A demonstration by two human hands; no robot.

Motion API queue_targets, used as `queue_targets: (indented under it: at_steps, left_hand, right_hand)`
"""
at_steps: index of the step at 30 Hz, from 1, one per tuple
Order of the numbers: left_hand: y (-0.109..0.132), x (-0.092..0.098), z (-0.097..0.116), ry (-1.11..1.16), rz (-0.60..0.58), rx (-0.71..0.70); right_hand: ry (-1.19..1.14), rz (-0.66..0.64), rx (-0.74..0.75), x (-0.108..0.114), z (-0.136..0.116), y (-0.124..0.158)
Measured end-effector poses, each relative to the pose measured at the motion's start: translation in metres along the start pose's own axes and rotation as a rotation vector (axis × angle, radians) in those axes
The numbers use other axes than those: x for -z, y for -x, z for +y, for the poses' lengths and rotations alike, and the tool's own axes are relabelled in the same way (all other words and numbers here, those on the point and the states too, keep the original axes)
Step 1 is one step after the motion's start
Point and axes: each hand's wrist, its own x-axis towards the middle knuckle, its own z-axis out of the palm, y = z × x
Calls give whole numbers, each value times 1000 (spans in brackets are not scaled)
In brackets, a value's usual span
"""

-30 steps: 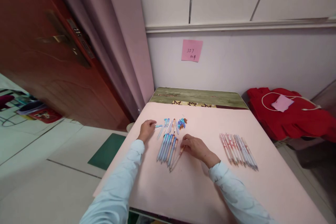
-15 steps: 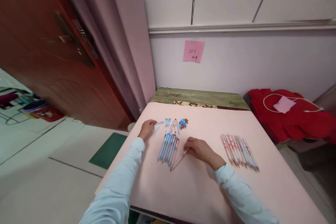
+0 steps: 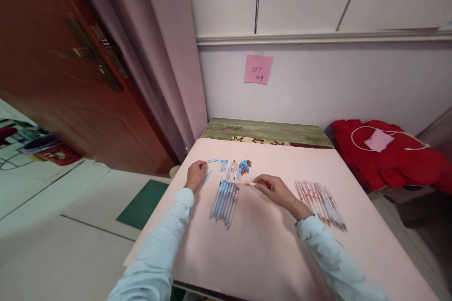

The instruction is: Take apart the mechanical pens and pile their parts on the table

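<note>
The slim pen lies almost level across the view, just above the surface or on it; which, I cannot tell. The right hand has its fingers pinched on the pen's right end, and the other end reaches to the coloured tops of the row of pens. It looks light and stiff, with a smooth barrel that would probably roll or twist in a loose pinch; a grip nearer the middle should balance it better, sparing the thin tip. Beyond the row lie loose barrel parts and a heap of small blue and brown pieces. The left hand has its fingers bent beside a light-blue part; whether they grasp it, I cannot tell. Well apart to the right lies a second row of pens.
</note>
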Motion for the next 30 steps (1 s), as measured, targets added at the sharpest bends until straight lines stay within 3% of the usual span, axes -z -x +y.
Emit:
queue_targets:
  at_steps: [2, 4, 5, 7, 9, 11, 13, 16, 18, 21, 24, 27, 30]
  left_hand:
    - [15, 4, 13, 34, 44, -96]
    - [35, 8, 28, 90, 90, -294]
    - [45, 8, 36, 97, 58, -377]
    - [64, 8, 51, 117, -122, -505]
    - [78, 5, 61, 190, -311, -518]
    - [88, 1, 67, 327, -472, -420]
    - [94, -3, 71, 534, -554, -222]
    - [100, -7, 76, 932, -528, 137]
    - [104, -8, 79, 1161, -472, 280]
    - [110, -13, 80, 1340, -457, 415]
    - [116, -18, 78, 1375, -545, 515]
    - [118, -16, 75, 1385, -577, 486]
    - [117, -12, 73, 1470, -524, 455]
  right_hand:
    - [-56, 69, -6, -2, -5, -12]
    - [-80, 102, -1, -6, -10, -23]
    - [-98, 107, 1, -8, -12, -29]
    - [-189, 89, 0, -11, -17, -37]
    - [-346, 54, -20, -14, -22, -44]
    - [-552, 40, -69, -17, -25, -49]
    - [-769, 94, -130, -22, -28, -51]
    - [-913, 188, -246, -39, -33, -43]
    - [-854, 108, -332, -54, -37, -33]
    - [-896, -70, -320, -75, -45, -18]
    - [-1043, -92, -248, -87, -52, -10]
    - [-1198, -86, -271, -90, -56, -7]
    - [-1413, -205, -356, -87, -57, -6]
